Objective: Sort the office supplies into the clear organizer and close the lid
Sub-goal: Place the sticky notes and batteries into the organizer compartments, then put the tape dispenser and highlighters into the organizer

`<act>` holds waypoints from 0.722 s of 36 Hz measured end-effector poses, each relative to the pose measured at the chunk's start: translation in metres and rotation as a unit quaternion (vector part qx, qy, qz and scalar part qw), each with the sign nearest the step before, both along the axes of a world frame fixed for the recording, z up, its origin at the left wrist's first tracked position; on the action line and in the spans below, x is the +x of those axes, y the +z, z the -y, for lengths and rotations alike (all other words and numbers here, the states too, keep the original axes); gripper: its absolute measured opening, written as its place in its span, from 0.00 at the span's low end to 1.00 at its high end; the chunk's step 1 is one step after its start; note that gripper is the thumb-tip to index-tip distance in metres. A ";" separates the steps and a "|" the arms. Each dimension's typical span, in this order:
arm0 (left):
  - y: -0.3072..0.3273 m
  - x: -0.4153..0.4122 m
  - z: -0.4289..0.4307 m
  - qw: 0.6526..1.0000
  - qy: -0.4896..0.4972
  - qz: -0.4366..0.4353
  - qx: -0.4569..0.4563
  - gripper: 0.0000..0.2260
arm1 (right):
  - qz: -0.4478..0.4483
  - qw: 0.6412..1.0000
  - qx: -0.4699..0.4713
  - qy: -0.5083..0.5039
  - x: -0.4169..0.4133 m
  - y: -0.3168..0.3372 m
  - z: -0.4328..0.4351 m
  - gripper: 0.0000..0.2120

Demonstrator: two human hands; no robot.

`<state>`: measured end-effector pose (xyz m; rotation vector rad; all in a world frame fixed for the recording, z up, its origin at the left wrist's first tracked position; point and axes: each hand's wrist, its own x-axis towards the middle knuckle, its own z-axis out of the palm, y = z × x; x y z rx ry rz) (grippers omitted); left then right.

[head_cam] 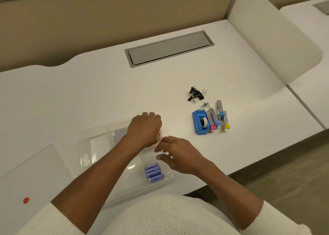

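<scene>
While both hands work over the far right corner of the clear organizer (pixel 85 138), the sorting looks less than half done. Four blue staple boxes (pixel 154 172) already lie side by side in the near right compartment, and something pale with a grey patch sits in a far compartment, partly hidden by the left wrist. The left hand (pixel 145 128) is curled knuckles-up over the far right compartment; its fingers are folded under and out of sight, so I cannot tell whether they grip anything. A sliver of orange (pixel 159 134) shows just beneath it — possibly a small item being set down, though the view is too blocked to say. The right hand (pixel 175 153) hovers at the organizer's right edge, thumb and fingers loosely apart and holding nothing that I can see.

Still out on the white desk (pixel 89 92), well apart from the organizer: a cluster of black binder clips (pixel 196 94), a blue tape dispenser (pixel 200 122), and several small staplers (pixel 218 119) with coloured ends lying just beside it. The lid (pixel 32 172) rests flat to the left of the organizer, a red dot on it — closing comes last, and it is not yet begun
</scene>
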<state>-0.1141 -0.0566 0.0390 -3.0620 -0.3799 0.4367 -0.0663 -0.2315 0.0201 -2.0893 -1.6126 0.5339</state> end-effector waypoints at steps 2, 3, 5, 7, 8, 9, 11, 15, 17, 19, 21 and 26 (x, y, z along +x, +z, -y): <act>0.009 0.009 0.012 0.999 -0.009 0.028 0.015 0.18 | -0.028 0.997 0.013 -0.076 0.016 0.002 0.011 0.10; 0.011 0.014 0.018 0.999 -0.010 0.047 0.008 0.17 | -0.040 0.992 0.024 -0.113 0.024 0.002 0.017 0.09; 0.013 0.024 0.029 0.996 -0.008 0.084 -0.027 0.16 | -0.055 0.980 0.051 -0.182 0.040 0.001 0.030 0.07; 0.009 0.033 0.041 0.992 -0.007 0.104 -0.071 0.18 | -0.056 0.966 0.065 -0.244 0.055 -0.001 0.043 0.05; 0.006 0.037 0.047 0.989 -0.007 0.112 -0.092 0.20 | -0.051 0.959 0.068 -0.269 0.062 -0.003 0.049 0.05; 0.002 0.042 0.053 0.987 -0.006 0.116 -0.110 0.22 | -0.045 0.953 0.073 -0.290 0.068 -0.005 0.054 0.05; -0.008 0.052 0.062 0.985 -0.005 0.111 -0.131 0.24 | -0.040 0.943 0.080 -0.322 0.079 -0.009 0.064 0.04; -0.029 0.071 0.074 0.983 0.007 0.094 -0.160 0.26 | -0.033 0.928 0.083 -0.362 0.096 -0.016 0.078 0.03; -0.038 0.079 0.078 0.982 0.011 0.092 -0.165 0.33 | -0.022 0.921 0.085 -0.381 0.102 -0.019 0.083 0.03; -0.046 0.087 0.081 0.982 0.008 0.088 -0.168 0.41 | 0.002 0.911 0.084 -0.405 0.106 -0.022 0.087 0.04; -0.051 0.094 0.084 0.979 0.002 0.077 -0.186 0.50 | 0.031 0.900 0.075 -0.429 0.111 -0.025 0.091 0.07; -0.062 0.111 0.090 0.968 0.004 0.045 -0.246 0.62 | 0.040 0.898 -0.004 -0.437 0.121 -0.031 0.089 0.20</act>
